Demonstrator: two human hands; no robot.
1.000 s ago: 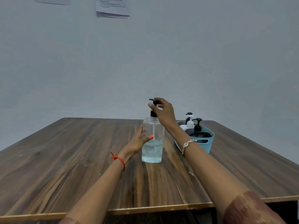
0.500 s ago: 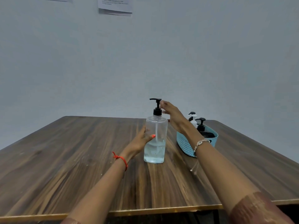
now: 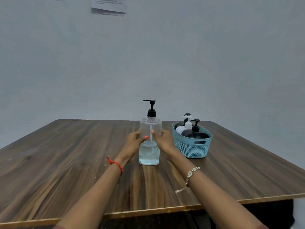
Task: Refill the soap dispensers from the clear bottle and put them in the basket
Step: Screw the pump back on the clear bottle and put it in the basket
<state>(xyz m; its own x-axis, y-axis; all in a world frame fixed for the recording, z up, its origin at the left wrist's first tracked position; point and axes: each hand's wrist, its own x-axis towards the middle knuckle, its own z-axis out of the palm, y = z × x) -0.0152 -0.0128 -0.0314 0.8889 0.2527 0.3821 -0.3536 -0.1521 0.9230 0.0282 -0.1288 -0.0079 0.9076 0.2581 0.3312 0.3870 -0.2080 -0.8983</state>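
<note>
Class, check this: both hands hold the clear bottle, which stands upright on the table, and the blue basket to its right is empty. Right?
Not quite. The head view shows the basket is not empty: pump dispensers stand in it. The rest holds: the left hand and right hand hold the upright clear bottle on the table.
</note>
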